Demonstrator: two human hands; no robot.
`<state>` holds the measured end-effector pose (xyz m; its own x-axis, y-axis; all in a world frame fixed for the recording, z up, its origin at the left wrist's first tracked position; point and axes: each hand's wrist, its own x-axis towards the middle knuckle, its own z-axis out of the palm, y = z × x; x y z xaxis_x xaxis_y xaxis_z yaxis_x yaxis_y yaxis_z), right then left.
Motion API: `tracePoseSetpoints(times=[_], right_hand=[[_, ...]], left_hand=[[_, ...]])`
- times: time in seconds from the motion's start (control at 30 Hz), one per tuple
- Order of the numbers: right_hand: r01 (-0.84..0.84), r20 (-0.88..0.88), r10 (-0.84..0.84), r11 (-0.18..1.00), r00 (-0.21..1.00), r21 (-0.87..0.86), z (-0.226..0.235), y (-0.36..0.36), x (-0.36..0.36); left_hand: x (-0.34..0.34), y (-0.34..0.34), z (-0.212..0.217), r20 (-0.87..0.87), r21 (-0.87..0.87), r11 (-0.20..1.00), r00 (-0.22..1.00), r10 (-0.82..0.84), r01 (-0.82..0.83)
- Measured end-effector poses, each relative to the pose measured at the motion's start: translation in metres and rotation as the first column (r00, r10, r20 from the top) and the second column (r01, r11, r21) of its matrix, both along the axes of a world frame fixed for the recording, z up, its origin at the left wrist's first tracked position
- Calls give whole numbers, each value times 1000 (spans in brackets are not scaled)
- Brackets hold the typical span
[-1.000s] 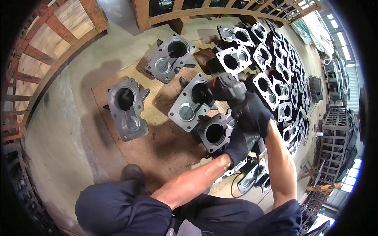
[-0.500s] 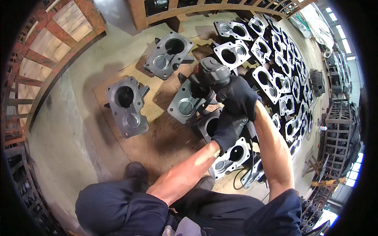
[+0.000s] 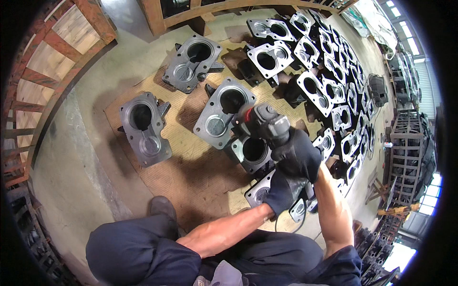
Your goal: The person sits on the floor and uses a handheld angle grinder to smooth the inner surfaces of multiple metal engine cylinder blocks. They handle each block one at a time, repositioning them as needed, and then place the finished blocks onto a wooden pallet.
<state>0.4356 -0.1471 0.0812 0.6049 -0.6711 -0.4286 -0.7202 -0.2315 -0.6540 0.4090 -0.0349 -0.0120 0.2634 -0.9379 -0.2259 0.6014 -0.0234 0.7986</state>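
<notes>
Both hands wear dark gloves and grip a black angle grinder (image 3: 271,125) with a red part at its head. My right hand (image 3: 303,153) wraps round its body behind the head. Lower down, my left hand (image 3: 285,187) is closed on the rear part, whose grip is mostly hidden by the glove. The grinder head hangs over the edge of a grey metal casting (image 3: 237,150) with a large round bore; I cannot tell whether it touches. Beside that lies a flanged casting (image 3: 208,113) with one open bore and one shallow round recess. Another casting (image 3: 260,191) is partly covered by my left hand.
Two more castings lie at the left (image 3: 151,136) and far middle (image 3: 185,72) on brown cardboard (image 3: 176,183). Many similar castings (image 3: 312,90) crowd the right side. Wooden crates (image 3: 57,71) border the left and back. A black cord (image 3: 282,229) trails below my hands.
Both hands and the grinder have moved down and slightly right, from the flanged casting toward the nearer casting. The view has shifted a little. Both hands have kept their hold.
</notes>
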Motion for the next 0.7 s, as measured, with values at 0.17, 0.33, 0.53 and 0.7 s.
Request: tracePoseSetpoints(times=[0.17, 0.33, 0.53, 0.7], right_hand=[[-229, -72, 218, 947, 973, -225, -25, -46, 5], [-118, 27, 121, 990, 992, -81, -31, -36, 11], [-17, -100, 30, 992, 995, 121, 0, 13, 17], [-21, -159, 46, 988, 986, 153, -12, 29, 18]], left_hand=[[31, -42, -11, 96, -32, 996, 993, -75, 78], [42, -33, -4, 185, 34, 999, 982, -23, 17], [-10, 19, -6, -663, 12, 991, 741, 106, -131], [-19, 42, -23, -731, 20, 971, 658, 178, -240]])
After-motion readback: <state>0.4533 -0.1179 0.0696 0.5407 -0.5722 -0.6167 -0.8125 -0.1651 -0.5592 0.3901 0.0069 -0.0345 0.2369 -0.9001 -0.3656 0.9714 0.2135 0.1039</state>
